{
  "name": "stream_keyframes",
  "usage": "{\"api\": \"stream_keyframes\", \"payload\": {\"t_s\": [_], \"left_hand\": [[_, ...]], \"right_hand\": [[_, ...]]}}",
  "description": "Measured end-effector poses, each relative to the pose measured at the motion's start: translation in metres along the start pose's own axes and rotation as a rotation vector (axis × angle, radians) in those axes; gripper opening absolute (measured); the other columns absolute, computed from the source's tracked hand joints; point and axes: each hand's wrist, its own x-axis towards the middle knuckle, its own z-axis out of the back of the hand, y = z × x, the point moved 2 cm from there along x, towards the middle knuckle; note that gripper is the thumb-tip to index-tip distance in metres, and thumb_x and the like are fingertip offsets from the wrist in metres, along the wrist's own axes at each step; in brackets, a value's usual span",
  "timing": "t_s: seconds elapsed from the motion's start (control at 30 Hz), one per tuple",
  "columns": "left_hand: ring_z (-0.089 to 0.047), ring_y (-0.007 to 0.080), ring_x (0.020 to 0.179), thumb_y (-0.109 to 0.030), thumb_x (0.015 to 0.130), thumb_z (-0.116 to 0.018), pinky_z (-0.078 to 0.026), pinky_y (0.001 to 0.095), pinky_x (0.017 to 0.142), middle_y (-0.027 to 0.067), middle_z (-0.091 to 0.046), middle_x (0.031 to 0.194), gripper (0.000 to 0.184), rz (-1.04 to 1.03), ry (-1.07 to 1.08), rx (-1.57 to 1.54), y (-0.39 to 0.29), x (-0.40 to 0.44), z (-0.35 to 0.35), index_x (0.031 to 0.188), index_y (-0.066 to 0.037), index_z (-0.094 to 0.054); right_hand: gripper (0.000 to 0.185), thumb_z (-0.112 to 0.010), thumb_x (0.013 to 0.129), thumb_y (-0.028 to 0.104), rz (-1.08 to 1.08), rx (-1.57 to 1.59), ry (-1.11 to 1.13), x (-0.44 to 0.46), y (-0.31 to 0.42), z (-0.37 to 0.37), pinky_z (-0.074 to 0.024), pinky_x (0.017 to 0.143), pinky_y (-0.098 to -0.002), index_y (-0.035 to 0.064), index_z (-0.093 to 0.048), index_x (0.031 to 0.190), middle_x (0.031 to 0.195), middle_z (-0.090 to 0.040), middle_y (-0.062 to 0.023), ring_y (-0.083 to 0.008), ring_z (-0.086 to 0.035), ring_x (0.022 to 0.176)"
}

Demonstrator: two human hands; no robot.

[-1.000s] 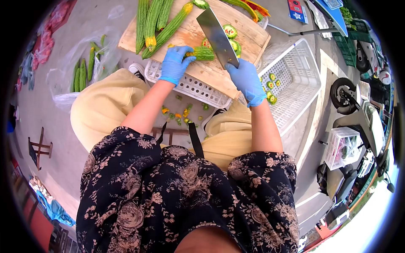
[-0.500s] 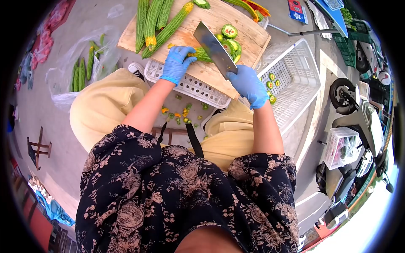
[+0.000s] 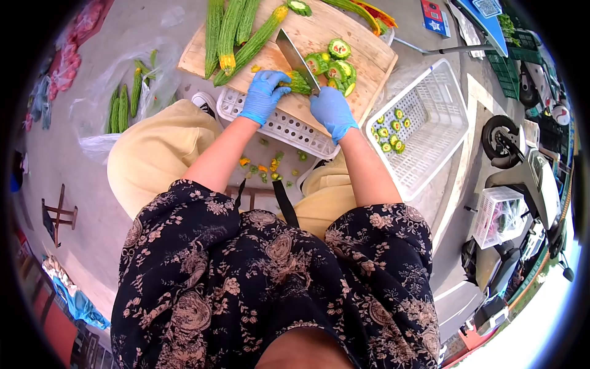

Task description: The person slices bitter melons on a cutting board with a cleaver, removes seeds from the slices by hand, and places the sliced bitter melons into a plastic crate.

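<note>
In gloved fingers, my left hand (image 3: 264, 95) holds a short piece of bitter melon (image 3: 298, 83) down on the wooden cutting board (image 3: 329, 31). My right hand (image 3: 332, 112) is closed around the handle of a cleaver (image 3: 295, 56), its blade standing at the cut end of the piece. Just right of the blade lie several thick bitter melon slices (image 3: 339, 67), pale with reddish seed centres. Whole long bitter melons (image 3: 232, 37), ridged green with orange tips, rest at the board's upper left.
Under the board is a white perforated crate (image 3: 295, 132). Another white basket (image 3: 439, 123), on the right, contains several slices. Trimmings (image 3: 270, 166) are scattered on the ground between my legs. More bitter melons lie on a plastic bag (image 3: 92, 132) at left. A scooter (image 3: 522, 184) stands far right.
My right hand has moved left with the cleaver, bringing the blade against the bitter melon piece and turning it more edge-on. My left hand keeps its hold.
</note>
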Motion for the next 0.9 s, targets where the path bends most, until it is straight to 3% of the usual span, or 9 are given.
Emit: {"api": "stream_keyframes", "payload": {"t_s": [0.17,0.27,0.47,0.8,0.9], "left_hand": [[-0.057,0.0306,0.091,-0.005,0.076,-0.066,-0.046,0.0394,0.081,0.0117,-0.061,0.095,0.027,0.112,-0.051,-0.072,0.002,-0.007,0.007,0.102,-0.009,-0.06],[-0.059,0.0315,0.087,-0.011,0.078,-0.066,-0.048,0.04,0.077,0.0142,-0.061,0.095,0.027,0.21,-0.026,0.057,0.004,-0.008,0.013,0.104,-0.008,-0.06],[-0.06,0.0307,0.083,-0.025,0.078,-0.067,-0.048,0.0402,0.073,0.013,-0.063,0.089,0.026,0.251,0.072,0.248,-0.001,-0.005,0.023,0.098,-0.009,-0.062],[-0.059,0.0302,0.08,-0.024,0.074,-0.069,-0.047,0.0419,0.071,0.0109,-0.063,0.079,0.018,0.219,0.023,0.186,0.003,-0.004,0.022,0.084,-0.009,-0.064],[-0.058,0.0302,0.079,-0.023,0.074,-0.069,-0.047,0.0418,0.071,0.011,-0.063,0.079,0.018,0.21,0.035,0.212,0.006,-0.004,0.021,0.084,-0.009,-0.064]], "right_hand": [[0.027,-0.057,0.082,0.023,-0.01,0.254,-0.084,-0.005,-0.011,0.013,-0.0489,0.074,-0.0448,-0.003,-0.064,0.087,0.083,-0.064,-0.0243,-0.0404,-0.061,0.081],[0.03,-0.057,0.082,0.023,0.029,0.332,-0.12,-0.022,-0.003,0.044,-0.0488,0.073,-0.0434,-0.0039,-0.064,0.091,0.084,-0.063,-0.0252,-0.0404,-0.061,0.081],[0.031,-0.057,0.081,0.024,-0.024,0.174,0.031,-0.045,-0.001,0.07,-0.0481,0.075,-0.0441,-0.004,-0.064,0.09,0.085,-0.062,-0.0277,-0.042,-0.06,0.083],[0.026,-0.054,0.08,0.019,-0.044,-0.127,0.182,-0.035,0.012,0.05,-0.0477,0.078,-0.0454,-0.0028,-0.065,0.088,0.087,-0.062,-0.0282,-0.0409,-0.061,0.085],[0.032,-0.055,0.08,0.023,-0.126,0.027,0.232,-0.02,0.01,0.029,-0.0473,0.076,-0.0448,-0.0054,-0.063,0.093,0.084,-0.062,-0.0283,-0.0424,-0.06,0.082]]}}
